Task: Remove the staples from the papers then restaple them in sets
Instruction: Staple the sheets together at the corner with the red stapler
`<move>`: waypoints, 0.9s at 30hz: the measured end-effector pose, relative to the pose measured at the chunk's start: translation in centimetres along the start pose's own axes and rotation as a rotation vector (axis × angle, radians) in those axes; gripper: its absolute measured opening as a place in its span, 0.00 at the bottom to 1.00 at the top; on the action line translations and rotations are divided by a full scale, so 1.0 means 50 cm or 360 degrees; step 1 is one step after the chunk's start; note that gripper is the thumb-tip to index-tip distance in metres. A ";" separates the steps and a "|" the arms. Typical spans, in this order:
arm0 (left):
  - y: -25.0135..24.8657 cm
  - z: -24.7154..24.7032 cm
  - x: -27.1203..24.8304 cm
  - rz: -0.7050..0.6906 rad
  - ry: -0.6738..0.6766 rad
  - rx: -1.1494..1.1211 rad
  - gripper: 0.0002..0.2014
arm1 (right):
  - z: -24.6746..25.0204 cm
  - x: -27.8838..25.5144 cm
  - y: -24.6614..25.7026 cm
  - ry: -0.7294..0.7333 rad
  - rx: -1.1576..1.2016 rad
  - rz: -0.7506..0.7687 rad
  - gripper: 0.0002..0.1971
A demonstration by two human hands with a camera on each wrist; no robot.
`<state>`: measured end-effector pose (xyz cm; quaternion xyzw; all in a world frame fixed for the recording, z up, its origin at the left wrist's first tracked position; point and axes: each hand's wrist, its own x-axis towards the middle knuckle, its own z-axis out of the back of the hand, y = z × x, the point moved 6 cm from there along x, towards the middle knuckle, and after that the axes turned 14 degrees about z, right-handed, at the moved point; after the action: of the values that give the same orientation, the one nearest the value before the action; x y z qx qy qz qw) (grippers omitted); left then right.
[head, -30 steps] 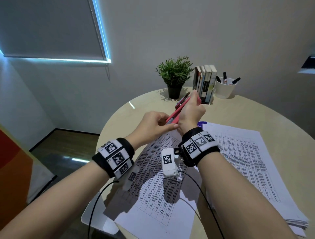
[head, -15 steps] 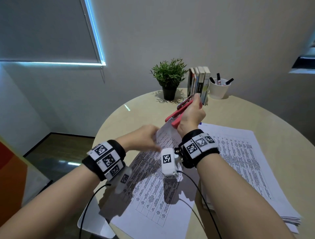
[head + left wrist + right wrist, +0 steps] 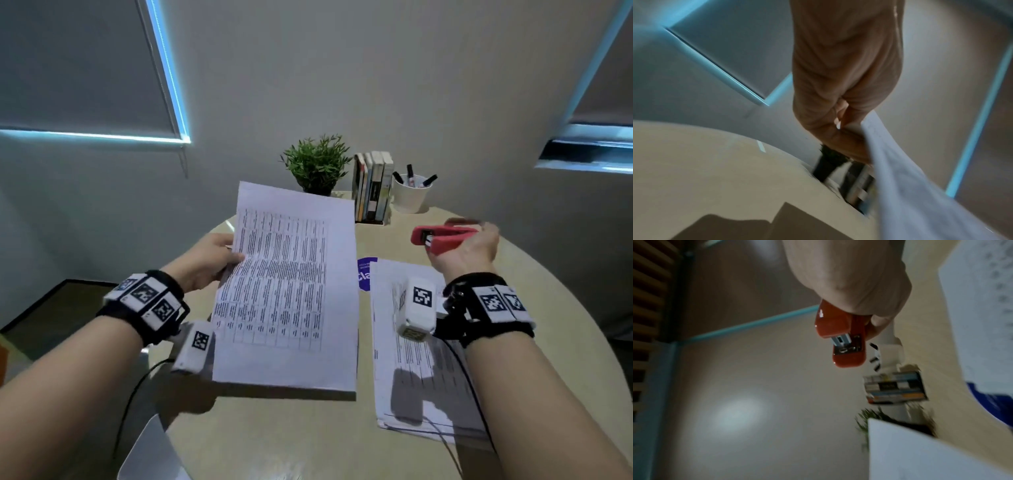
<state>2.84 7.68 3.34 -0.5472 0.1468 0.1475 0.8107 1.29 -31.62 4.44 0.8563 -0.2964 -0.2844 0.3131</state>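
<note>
My left hand (image 3: pixel 209 262) pinches the left edge of a set of printed papers (image 3: pixel 287 291) and holds it lifted above the round table, its far end tilted up. The left wrist view shows that hand (image 3: pixel 840 123) gripping the paper's edge (image 3: pixel 890 159). My right hand (image 3: pixel 469 251) grips a red stapler (image 3: pixel 438 238) in the air over the table's right side, its mouth pointing left. In the right wrist view the stapler (image 3: pixel 840 340) sticks out of my fist (image 3: pixel 855 288), its jaws nearly closed. A stack of printed papers (image 3: pixel 418 370) lies on the table below my right wrist.
At the back of the beige round table (image 3: pixel 274 438) stand a potted plant (image 3: pixel 317 164), a row of books (image 3: pixel 373 186) and a white cup of markers (image 3: pixel 411 193). A blue label (image 3: pixel 365 274) lies between the paper piles. A white chair (image 3: pixel 150 455) sits at the near left.
My hands have come apart. The left hand lifted the paper set up and to the left. The right hand carried the stapler away to the right.
</note>
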 end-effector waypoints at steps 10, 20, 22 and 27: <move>-0.112 -0.379 0.024 -0.0005 0.0395 0.0271 0.13 | 0.110 0.086 0.186 -0.0118 0.0012 0.0341 0.15; -0.237 -0.295 -0.001 -0.0248 0.0232 -0.0091 0.15 | 0.242 0.147 0.204 -0.0346 0.0069 0.0237 0.14; -0.238 -0.296 0.006 -0.0148 0.0319 -0.0325 0.16 | 0.252 0.154 0.202 -0.0383 0.0086 0.0216 0.14; -0.174 -0.380 0.042 0.0113 0.0414 -0.0361 0.18 | 0.264 0.160 0.221 -0.0377 0.0109 0.0261 0.16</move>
<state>6.79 -12.95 3.06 -0.6440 0.2521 0.1195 0.7123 -5.92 -48.92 1.35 0.7998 -0.4097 -0.3468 0.2688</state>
